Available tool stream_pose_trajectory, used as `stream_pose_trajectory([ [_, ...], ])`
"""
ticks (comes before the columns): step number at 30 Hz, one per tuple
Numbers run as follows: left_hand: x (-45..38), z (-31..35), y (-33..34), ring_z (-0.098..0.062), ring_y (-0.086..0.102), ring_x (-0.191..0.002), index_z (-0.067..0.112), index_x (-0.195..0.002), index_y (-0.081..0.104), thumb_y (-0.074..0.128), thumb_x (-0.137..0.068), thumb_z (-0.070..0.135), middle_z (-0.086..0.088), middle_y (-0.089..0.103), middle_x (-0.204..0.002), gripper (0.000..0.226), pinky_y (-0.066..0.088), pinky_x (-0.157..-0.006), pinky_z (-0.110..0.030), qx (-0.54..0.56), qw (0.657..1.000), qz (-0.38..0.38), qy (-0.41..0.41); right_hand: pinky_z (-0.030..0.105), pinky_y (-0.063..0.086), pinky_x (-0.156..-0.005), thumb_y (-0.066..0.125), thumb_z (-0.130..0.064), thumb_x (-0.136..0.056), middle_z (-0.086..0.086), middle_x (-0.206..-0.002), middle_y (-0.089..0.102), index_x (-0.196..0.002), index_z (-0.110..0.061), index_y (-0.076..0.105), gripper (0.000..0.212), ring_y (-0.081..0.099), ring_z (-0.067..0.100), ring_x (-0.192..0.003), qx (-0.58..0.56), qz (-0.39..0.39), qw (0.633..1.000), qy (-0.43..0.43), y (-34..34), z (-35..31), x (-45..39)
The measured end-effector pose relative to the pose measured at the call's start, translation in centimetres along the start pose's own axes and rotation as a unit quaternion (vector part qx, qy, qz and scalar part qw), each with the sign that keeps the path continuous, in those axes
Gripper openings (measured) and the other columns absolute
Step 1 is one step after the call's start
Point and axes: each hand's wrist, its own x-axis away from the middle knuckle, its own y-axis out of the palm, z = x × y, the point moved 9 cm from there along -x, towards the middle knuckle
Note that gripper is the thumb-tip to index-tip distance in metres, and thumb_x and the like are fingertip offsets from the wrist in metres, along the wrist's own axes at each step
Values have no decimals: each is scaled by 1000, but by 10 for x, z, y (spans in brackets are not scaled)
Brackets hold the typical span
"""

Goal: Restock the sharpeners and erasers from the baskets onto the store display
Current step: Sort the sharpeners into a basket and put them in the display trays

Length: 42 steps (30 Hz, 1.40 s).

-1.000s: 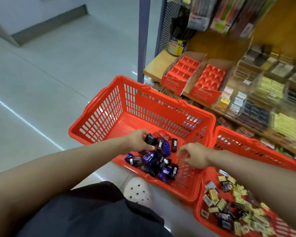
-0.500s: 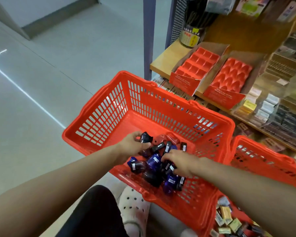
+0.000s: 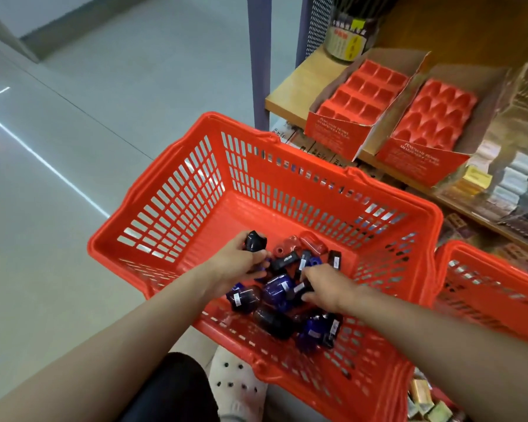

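While both hands [image 3: 284, 278] grip sharpeners [image 3: 278, 289], box [image 3: 339, 134] lettering stays unreadable.

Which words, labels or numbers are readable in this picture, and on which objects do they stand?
None reads with certainty.
White print on both red display boxes: blurred.
Yellow label on the pen canister: characters unreadable.
White stickers on the sharpeners in the basket: too small.
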Motion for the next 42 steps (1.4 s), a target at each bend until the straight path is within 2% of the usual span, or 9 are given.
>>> stream_pose_trajectory([
  [5, -9, 0, -4, -19, 56, -91, 18, -118, 48, 54, -97, 11, -8, 58, -101, 23, 51, -91, -36, -82, 996, 29, 3, 18, 42, -59, 77, -30, -81, -9, -74, 63, -97, -16, 70, 22, 61, 6, -66, -237, 68, 969, 12, -64, -1, 20],
  [9, -23, -1, -17, -24, 55, -104, 15, -126, 45, 47, -99, 11, -9, 56, -114, 27, 49, -92, -39, -201, 977, 68, 17, 18, 54, -56, 74, -26, -84, 0, -82, 68, -95, -17, 63, 17, 67, 1, -58, -328, 28, 944, 24, -62, -6, 15],
  [14, -41, -21, -26, -29, 61, -109, 9, -127, 55, 51, -91, 16, -14, 63, -122, 37, 49, -82, -31, -635, 771, 11, -38, 41, 60, -76, 76, -23, -82, 2, -75, 63, -94, -13, 58, 23, 72, 28, -79, -316, 7, 942, 114, -32, 12, -1],
  [19, -55, -29, -34, -30, 62, -110, 9, -126, 57, 56, -87, 20, -13, 64, -121, 40, 51, -85, -34, -689, 723, 7, -53, 41, 59, -81, 75, -16, -83, 5, -79, 68, -108, -10, 62, 29, 73, 25, -78, -342, -19, 927, 153, -13, 24, -10],
  [24, -33, 13, 16, -17, 49, -124, 23, -142, 43, 65, -90, 13, -1, 49, -139, 57, 42, -92, -23, -316, 944, -57, 80, 28, 59, -78, 65, -3, -89, 7, -91, 62, -105, -3, 63, 16, 66, 20, -90, -500, -14, 858, 116, -28, 12, -9],
  [29, -19, 2, 37, -19, 60, -106, 22, -139, 40, 60, -90, -2, -7, 60, -123, 58, 52, -85, -27, -249, 955, -132, 96, 27, 60, -75, 67, 1, -86, 9, -97, 68, -113, -8, 56, 30, 70, 19, -86, -646, -22, 757, 90, -40, -1, -5],
  [33, -30, -3, 2, -31, 63, -104, 22, -126, 46, 57, -92, -3, -16, 55, -121, 43, 58, -81, -39, -158, 987, -1, 38, 26, 51, -80, 75, -13, -76, 3, -114, 62, -120, -21, 58, 48, 62, 19, -97, -135, -35, 990, 8, -23, -4, 1],
  [36, -34, -1, -11, -27, 57, -102, 22, -129, 44, 51, -94, -4, -12, 49, -122, 44, 57, -85, -42, -86, 995, 54, -2, 33, 50, -82, 79, -22, -74, 2, -123, 53, -124, -26, 58, 55, 56, 24, -110, 108, -166, 977, -76, 36, -23, 12],
  [42, -35, -2, -32, -20, 54, -85, 19, -131, 35, 43, -95, -2, -7, 49, -94, 42, 55, -80, -38, -36, 990, 134, -37, 42, 48, -89, 69, -32, -82, 4, -129, 42, -133, -19, 40, 60, 46, 27, -120, 30, 46, 998, -8, 10, -25, -12],
])
